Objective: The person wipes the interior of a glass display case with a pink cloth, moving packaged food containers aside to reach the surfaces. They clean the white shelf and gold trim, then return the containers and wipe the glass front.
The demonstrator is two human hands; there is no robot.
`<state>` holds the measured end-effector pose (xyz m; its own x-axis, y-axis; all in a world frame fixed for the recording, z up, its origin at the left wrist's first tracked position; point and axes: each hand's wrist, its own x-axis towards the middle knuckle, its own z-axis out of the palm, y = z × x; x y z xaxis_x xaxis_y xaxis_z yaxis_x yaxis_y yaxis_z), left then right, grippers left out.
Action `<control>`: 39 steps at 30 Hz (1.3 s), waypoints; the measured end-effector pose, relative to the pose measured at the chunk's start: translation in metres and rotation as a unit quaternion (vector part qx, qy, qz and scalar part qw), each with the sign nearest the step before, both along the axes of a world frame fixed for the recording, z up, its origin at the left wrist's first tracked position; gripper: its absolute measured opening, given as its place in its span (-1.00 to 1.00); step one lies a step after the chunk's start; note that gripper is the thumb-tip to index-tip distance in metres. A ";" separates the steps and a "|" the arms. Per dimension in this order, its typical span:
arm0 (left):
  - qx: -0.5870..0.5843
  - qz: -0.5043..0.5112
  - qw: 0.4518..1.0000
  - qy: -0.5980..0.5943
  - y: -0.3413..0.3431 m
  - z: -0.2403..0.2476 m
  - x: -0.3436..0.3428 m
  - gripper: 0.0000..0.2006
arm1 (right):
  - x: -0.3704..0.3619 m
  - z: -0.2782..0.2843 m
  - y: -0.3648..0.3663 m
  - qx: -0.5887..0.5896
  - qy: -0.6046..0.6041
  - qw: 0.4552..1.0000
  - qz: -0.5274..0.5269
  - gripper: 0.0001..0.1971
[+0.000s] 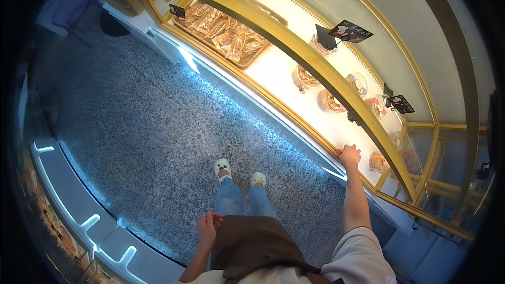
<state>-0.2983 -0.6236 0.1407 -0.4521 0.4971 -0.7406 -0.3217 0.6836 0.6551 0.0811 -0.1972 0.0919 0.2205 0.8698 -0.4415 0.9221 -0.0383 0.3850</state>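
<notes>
My right hand (pixel 350 156) reaches over the front edge of a lit display case (pixel 286 99), its fingers bent and a little apart, with nothing visible in them. A round clear tub of brown food (pixel 377 162) stands just to its right on the white shelf. Farther in, several more tubs (pixel 330 101) of snacks stand under the curved gold frame (pixel 273 30). My left hand (pixel 208 226) hangs beside my brown apron (pixel 252 247), loosely curled and empty.
A wicker tray (pixel 246 63) of wrapped snacks lies at the case's far left. Small black signs (pixel 351 31) stand along its back. Another curved counter (pixel 68 194) with light strips is at lower left. A purple chair (pixel 72 10) stands at far left on speckled grey floor (pixel 158 121).
</notes>
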 end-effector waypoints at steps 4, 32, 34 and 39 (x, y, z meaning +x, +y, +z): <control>0.042 0.031 0.999 0.008 0.010 0.027 -0.015 -0.59 | -0.022 0.084 -0.028 -0.227 0.681 0.587 -0.376 -0.69; 0.329 0.036 0.916 -0.227 0.316 0.051 -0.130 -0.57 | -0.376 0.120 -0.016 -0.218 0.812 0.467 -0.275 -0.65; 0.336 0.033 0.902 -0.270 0.345 0.042 -0.128 -0.59 | -0.400 0.130 -0.009 -0.091 0.817 0.499 -0.276 -0.67; 0.327 0.106 0.930 -0.131 0.400 0.013 -0.152 -0.59 | -0.362 0.056 0.100 -0.093 0.757 0.563 -0.317 -0.61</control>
